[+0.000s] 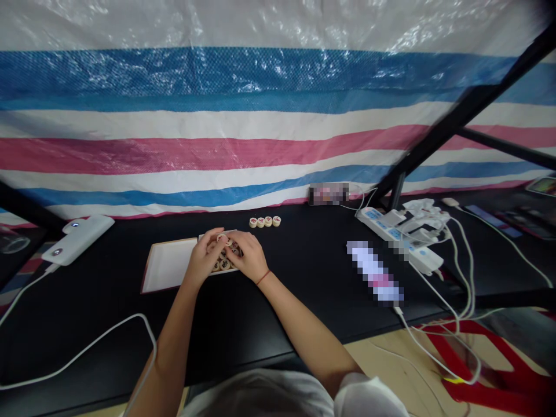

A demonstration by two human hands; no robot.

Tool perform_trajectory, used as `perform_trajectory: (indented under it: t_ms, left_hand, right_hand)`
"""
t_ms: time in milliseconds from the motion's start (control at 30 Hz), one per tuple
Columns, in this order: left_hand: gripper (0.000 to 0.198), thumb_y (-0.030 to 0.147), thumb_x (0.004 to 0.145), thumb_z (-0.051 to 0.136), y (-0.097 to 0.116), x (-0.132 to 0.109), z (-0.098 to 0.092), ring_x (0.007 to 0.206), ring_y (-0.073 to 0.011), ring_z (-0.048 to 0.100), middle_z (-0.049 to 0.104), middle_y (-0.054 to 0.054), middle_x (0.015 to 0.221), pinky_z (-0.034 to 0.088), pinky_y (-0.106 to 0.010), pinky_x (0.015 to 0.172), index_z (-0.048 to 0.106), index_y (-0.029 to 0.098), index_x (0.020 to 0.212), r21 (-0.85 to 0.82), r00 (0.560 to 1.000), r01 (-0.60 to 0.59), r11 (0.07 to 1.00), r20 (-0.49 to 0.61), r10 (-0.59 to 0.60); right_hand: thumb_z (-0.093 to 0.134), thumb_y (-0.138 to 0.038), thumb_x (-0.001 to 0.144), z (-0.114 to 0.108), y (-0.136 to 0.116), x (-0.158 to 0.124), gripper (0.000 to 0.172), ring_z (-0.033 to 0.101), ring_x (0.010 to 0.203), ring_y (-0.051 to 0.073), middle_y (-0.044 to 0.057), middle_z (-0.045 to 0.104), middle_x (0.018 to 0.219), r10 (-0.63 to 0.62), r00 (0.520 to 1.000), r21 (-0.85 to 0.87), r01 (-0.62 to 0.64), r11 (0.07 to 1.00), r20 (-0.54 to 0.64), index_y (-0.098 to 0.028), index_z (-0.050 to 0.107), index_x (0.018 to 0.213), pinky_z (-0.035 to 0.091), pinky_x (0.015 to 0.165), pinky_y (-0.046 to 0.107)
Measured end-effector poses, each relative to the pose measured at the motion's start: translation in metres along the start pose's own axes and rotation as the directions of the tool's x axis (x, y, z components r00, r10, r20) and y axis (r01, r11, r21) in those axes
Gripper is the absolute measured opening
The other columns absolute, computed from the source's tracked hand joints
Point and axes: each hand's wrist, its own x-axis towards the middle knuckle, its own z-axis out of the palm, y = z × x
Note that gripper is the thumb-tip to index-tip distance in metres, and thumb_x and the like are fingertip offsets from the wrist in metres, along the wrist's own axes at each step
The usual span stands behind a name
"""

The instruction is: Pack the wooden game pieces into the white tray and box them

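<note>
Both my hands rest together over a small open box of round wooden game pieces on the black table. My left hand curls over the box's left side, its fingertips pinching one piece. My right hand lies over the right side with fingers bent down onto the pieces; a red string circles its wrist. The box lid lies flat just to the left. A row of several pieces sits on the table behind the hands.
A white power bank with a cable lies at the left. A power strip with plugs and white cables is at the right, beside a blurred oblong object. A striped tarp hangs behind. A black metal frame crosses the right.
</note>
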Motion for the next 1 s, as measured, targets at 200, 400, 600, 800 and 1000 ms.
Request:
perform_trajectory:
  t_ms: [200,400,600,800,1000]
  left_hand:
    - [0.047,0.055,0.081,0.06,-0.001,-0.001,-0.002,0.105,-0.0226,0.065,0.069,-0.009,0.114,0.05,-0.036,0.096,0.065,0.02,0.112,0.137,0.999,-0.044,0.99,0.006,0.044]
    - [0.047,0.056,0.08,0.059,0.001,0.001,0.0,0.103,-0.0234,0.066,0.07,-0.009,0.113,0.052,-0.037,0.094,0.069,0.018,0.106,0.156,0.998,-0.049,0.986,-0.025,0.054]
    - [0.057,0.058,0.073,0.067,-0.002,0.002,0.0,0.108,-0.0259,0.064,0.068,-0.011,0.12,0.05,-0.041,0.098,0.066,0.017,0.113,0.084,1.0,0.005,0.996,-0.009,-0.004]
    - [0.064,0.062,0.07,0.068,0.0,0.002,0.0,0.107,-0.0267,0.065,0.068,-0.012,0.118,0.051,-0.042,0.097,0.064,0.018,0.116,0.027,0.999,0.026,0.999,0.017,-0.027]
    - [0.057,0.057,0.076,0.064,-0.004,0.003,0.0,0.096,-0.022,0.067,0.07,-0.01,0.108,0.054,-0.036,0.087,0.061,0.018,0.118,0.077,0.997,-0.011,0.997,-0.078,0.017]
  right_hand:
    - [0.048,-0.031,0.095,0.002,0.001,-0.001,0.027,0.061,0.107,0.02,0.008,0.067,0.114,0.015,1.0,-0.006,-0.015,1.0,0.002,-0.022,0.063,0.115,0.046,0.089,0.033]
    - [0.049,-0.029,0.094,0.005,0.005,-0.001,0.025,0.061,0.106,0.019,0.008,0.068,0.112,-0.009,0.999,0.023,0.01,1.0,-0.04,-0.02,0.063,0.112,0.047,0.09,0.032]
    - [0.049,-0.03,0.095,0.006,0.007,-0.002,0.023,0.062,0.105,0.018,0.008,0.069,0.112,-0.015,0.999,0.042,0.017,0.999,-0.05,-0.02,0.065,0.108,0.046,0.091,0.031]
    - [0.049,-0.032,0.095,0.005,0.008,-0.001,0.024,0.063,0.101,0.019,0.008,0.07,0.11,0.007,0.999,0.075,-0.004,0.997,-0.037,-0.021,0.065,0.108,0.047,0.089,0.033]
    - [0.053,-0.035,0.093,0.001,0.01,0.0,0.021,0.063,0.093,0.019,0.008,0.071,0.104,0.035,0.999,0.054,-0.035,0.998,0.0,-0.021,0.067,0.103,0.048,0.086,0.033]
